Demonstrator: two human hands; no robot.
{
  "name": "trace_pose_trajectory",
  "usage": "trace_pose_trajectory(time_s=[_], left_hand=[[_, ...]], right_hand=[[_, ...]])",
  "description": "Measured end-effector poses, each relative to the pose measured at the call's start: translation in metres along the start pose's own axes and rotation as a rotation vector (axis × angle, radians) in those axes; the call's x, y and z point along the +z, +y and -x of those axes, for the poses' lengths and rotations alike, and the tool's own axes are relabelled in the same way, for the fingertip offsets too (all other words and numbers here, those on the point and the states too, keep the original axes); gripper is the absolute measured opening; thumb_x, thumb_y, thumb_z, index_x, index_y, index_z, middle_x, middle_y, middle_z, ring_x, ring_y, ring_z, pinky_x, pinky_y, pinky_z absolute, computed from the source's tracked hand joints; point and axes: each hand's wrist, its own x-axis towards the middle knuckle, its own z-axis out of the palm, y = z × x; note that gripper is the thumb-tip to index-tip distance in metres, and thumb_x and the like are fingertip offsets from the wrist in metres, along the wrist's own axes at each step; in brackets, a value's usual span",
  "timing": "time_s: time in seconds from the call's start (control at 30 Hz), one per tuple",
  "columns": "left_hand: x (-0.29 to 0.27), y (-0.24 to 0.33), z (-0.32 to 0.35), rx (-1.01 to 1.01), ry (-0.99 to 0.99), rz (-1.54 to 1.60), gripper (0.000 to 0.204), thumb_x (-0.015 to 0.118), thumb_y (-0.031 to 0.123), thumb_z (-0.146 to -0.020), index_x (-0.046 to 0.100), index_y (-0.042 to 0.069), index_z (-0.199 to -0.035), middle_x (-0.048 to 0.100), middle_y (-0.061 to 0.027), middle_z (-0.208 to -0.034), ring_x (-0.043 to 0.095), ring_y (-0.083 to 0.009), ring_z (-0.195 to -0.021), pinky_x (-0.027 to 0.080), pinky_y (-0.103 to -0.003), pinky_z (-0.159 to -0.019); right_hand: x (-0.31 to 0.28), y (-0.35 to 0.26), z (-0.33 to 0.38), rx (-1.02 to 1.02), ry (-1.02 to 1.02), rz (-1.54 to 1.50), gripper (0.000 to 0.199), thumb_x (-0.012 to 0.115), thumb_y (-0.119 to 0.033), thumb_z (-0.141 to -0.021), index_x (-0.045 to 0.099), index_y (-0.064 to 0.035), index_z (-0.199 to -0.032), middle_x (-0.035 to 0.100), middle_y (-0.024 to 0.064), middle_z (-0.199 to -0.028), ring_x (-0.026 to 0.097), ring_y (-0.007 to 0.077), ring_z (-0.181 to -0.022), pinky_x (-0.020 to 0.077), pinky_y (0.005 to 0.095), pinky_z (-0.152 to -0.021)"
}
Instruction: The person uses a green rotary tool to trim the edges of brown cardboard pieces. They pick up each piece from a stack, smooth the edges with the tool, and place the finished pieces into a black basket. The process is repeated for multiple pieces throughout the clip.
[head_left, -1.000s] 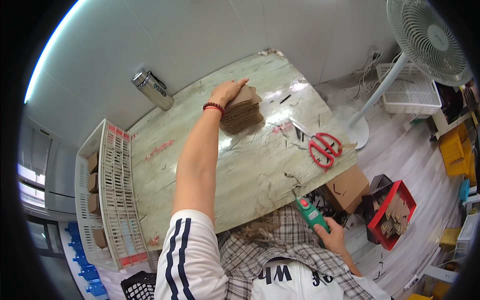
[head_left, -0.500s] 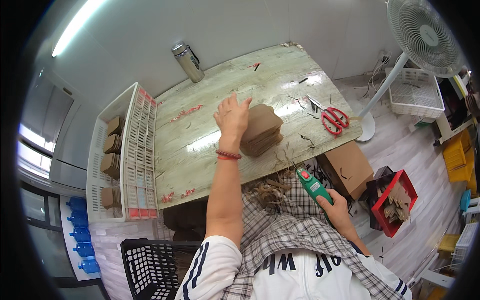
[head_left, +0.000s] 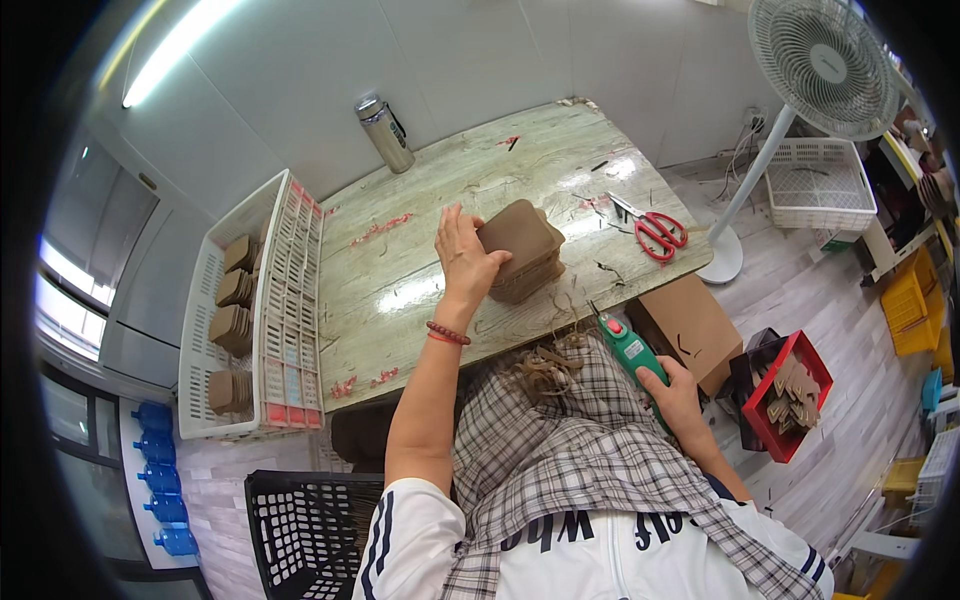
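A stack of flat brown pieces (head_left: 528, 283) with rounded corners stands near the middle of the table. My left hand (head_left: 464, 256) is at its left side, thumb and fingers around the left edge of the top brown piece (head_left: 522, 232), which sits askew on the others. My right hand (head_left: 678, 398) is wrapped round a green handheld tool (head_left: 632, 352) with a red button and a thin metal tip. The tool points at the table's front edge, apart from the stack. Brown strip-like scraps (head_left: 545, 375) lie on the checked cloth over my lap.
Red-handled scissors (head_left: 660, 235) and dark scraps lie right of the stack. A steel flask (head_left: 385, 135) stands at the back. A white crate (head_left: 290, 300) holding brown stacks is at the left. A cardboard box (head_left: 690, 325), a red-rimmed box (head_left: 812, 362) and a fan (head_left: 822, 65) are at the right.
My left hand has turned and closed in on the stack, its thumb now at the top piece. That piece has shifted slightly. The right hand still holds the tool; the whole view has moved slightly.
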Motion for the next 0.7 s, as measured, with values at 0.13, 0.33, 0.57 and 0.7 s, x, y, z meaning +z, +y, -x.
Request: trace_pose_trajectory(time_s=[0.13,0.33,0.57,0.7], left_hand=[[-0.016,0.015,0.0,-0.002,0.018,0.067,0.046,0.082,0.013,-0.059,0.05,0.005,-0.091,0.049,-0.0151,-0.117,0.041,-0.0347,-0.115,0.032,-0.044,-0.099],[-0.024,0.027,0.027,-0.34,0.019,0.886,0.025,0.073,-0.001,-0.077,0.052,0.006,-0.088,0.061,-0.0037,-0.098,0.058,-0.017,-0.087,0.047,-0.03,-0.077],[-0.01,0.07,0.052,-0.644,0.385,1.918,0.036,0.064,-0.003,-0.086,0.054,0.004,-0.12,0.063,-0.0064,-0.114,0.06,-0.0202,-0.106,0.05,-0.033,-0.096],[-0.003,0.075,0.049,-0.647,0.482,2.128,0.041,0.063,-0.002,-0.086,0.05,0.002,-0.125,0.059,-0.0091,-0.122,0.056,-0.024,-0.115,0.046,-0.039,-0.102]], right_hand=[[0.002,-0.008,-0.009,-0.021,-0.003,0.037,0.031,0.068,-0.025,-0.088,0.063,0.0035,-0.099,0.059,0.003,-0.068,0.054,0.0075,-0.056,0.0431,0.0241,-0.051],[0.009,-0.025,-0.022,-0.091,-0.039,0.035,0.032,0.069,-0.026,-0.087,0.063,0.003,-0.099,0.059,0.0027,-0.069,0.054,0.0073,-0.056,0.0431,0.0243,-0.051],[0.028,-0.061,-0.026,-0.149,-0.064,-0.042,0.032,0.067,-0.029,-0.09,0.063,0.0021,-0.099,0.058,0.0015,-0.07,0.053,0.0058,-0.056,0.0422,0.022,-0.051],[0.031,-0.072,-0.022,-0.131,-0.096,-0.092,0.033,0.067,-0.029,-0.09,0.063,0.0023,-0.099,0.058,0.001,-0.071,0.052,0.0057,-0.056,0.0422,0.0212,-0.051]])
